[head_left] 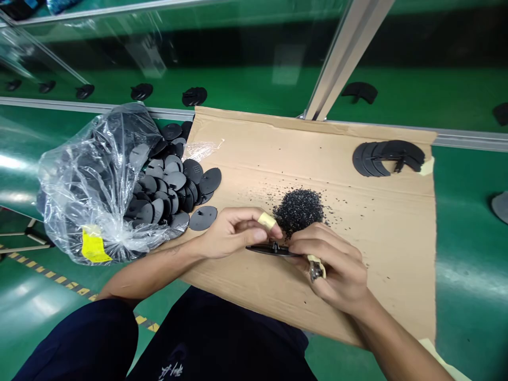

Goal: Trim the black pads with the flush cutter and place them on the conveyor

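Note:
My right hand (333,264) grips a thin round black plastic disc (272,250) by its right edge, fingers wrapped round it. The disc is seen almost edge-on, with a small upright post near its middle. Over its left part is my left hand (240,232), thumb and index finger bent toward that post. Whether a small piece sits between those fingertips is hidden. Yellowish tape wraps a finger on each hand; the right one has dark smudges. Just beyond the hands lies a heap of tiny black pieces (299,210), with loose ones scattered around it.
A cardboard sheet (246,153) covers the work surface. At left, a clear plastic bag (99,180) with a yellow label spills many black discs (174,181). Overlapping black curved parts (387,157) lie at the right. Behind runs a metal rail with an upright post (341,58).

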`<state>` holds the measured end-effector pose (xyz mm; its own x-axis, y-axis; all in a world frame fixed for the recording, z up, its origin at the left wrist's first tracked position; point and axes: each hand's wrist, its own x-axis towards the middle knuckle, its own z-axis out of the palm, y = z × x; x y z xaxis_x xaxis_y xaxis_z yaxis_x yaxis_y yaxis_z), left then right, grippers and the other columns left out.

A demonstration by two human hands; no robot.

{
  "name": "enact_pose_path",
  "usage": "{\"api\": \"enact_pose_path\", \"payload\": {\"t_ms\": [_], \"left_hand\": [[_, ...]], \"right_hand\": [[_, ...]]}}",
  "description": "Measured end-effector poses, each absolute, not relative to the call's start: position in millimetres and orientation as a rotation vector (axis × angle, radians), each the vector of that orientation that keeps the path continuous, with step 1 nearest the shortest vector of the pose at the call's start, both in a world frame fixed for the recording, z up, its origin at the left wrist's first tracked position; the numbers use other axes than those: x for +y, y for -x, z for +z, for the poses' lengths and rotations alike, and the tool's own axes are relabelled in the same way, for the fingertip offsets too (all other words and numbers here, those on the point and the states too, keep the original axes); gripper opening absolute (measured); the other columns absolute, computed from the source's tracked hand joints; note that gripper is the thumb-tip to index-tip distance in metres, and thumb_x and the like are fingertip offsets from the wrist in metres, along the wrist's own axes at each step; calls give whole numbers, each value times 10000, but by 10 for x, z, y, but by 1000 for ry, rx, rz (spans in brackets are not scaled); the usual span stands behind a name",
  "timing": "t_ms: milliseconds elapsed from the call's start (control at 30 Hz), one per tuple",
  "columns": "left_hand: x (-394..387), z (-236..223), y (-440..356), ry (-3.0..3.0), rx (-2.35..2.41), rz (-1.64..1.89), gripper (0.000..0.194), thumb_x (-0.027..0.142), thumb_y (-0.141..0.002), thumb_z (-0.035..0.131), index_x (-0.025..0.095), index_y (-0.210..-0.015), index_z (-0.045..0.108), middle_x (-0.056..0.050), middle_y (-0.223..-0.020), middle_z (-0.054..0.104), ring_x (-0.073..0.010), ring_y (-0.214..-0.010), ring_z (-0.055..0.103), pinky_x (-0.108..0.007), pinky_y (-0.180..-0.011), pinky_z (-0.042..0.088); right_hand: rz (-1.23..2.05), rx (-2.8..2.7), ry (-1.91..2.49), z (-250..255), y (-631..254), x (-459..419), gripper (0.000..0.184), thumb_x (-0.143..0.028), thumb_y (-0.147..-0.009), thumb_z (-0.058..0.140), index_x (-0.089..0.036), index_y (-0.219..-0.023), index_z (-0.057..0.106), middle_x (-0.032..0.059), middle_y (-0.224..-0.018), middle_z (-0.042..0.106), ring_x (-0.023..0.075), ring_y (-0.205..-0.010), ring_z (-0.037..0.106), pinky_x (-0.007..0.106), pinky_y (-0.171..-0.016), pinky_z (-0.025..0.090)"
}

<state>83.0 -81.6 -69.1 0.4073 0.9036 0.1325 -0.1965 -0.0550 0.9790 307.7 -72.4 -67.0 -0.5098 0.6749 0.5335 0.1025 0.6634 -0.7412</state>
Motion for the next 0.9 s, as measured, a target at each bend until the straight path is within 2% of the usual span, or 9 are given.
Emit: {"api": "enact_pose_path", "payload": {"t_ms": [100,300,433,500,600,667,733,833,900], "left_hand": [[-810,-709,-846,-1278,660,1010,124,242,-862,778,137,-919,745,-82,-916,738,-144,-879,720,-231,-805,593],[-827,-702,-865,-1267,619,921,115,233,-888,745,120,-880,725,-76,-855,699,-123,-802,691,-213,-745,577],[-805,-633,-817,-1353,552,770,79,191,-890,734,114,-876,730,-85,-852,710,-119,-804,687,-202,-756,570],[-794,-613,-805,-1368,523,715,94,204,-884,742,112,-865,736,-93,-847,721,-125,-792,690,-207,-750,571],[-802,-624,-823,-1312,599,799,204,324,-925,700,127,-929,752,-105,-917,742,-146,-858,713,-231,-796,581],[-823,-650,-847,-1270,661,875,360,469,-958,616,145,-1030,753,-123,-1036,750,-180,-982,722,-271,-878,585],[-847,-680,-866,-1266,699,890,437,537,-911,653,158,-1112,737,-130,-1132,743,-210,-1059,719,-297,-922,588],[-865,-716,-867,-1321,830,892,357,390,-827,804,154,-1087,737,-101,-1075,768,-192,-975,744,-266,-881,605],[-855,-732,-851,-1354,945,943,272,322,-849,789,145,-1051,746,-88,-1025,782,-178,-933,752,-248,-857,608]], "right_hand": [[886,-1970,603,-658,-3065,-735,161,-59,-896,616,-198,-975,628,65,-871,681,183,-760,654,334,-644,528],[1083,-1870,606,-637,-3024,-762,71,-168,-916,701,-192,-905,636,57,-833,668,169,-732,640,317,-644,533],[1290,-1888,562,-600,-3024,-749,134,-280,-947,695,-180,-873,645,52,-810,665,142,-698,629,269,-601,511],[1329,-1901,544,-599,-3027,-745,133,-277,-948,694,-180,-870,645,47,-799,659,134,-676,618,260,-584,503],[1170,-1864,584,-630,-3034,-750,81,-153,-913,710,-189,-909,638,43,-828,650,142,-711,621,272,-617,515],[987,-1852,651,-655,-3038,-759,161,-67,-878,707,-197,-929,628,34,-828,629,148,-728,614,282,-630,507],[864,-1879,702,-662,-3043,-770,208,-34,-858,706,-205,-933,615,17,-799,595,144,-702,587,280,-606,476],[877,-1912,771,-635,-3066,-782,172,-102,-883,700,-215,-943,585,0,-773,554,136,-654,532,279,-570,432],[942,-1894,875,-610,-3100,-781,157,-206,-918,678,-220,-1028,566,21,-858,568,153,-708,539,301,-620,457]]}}
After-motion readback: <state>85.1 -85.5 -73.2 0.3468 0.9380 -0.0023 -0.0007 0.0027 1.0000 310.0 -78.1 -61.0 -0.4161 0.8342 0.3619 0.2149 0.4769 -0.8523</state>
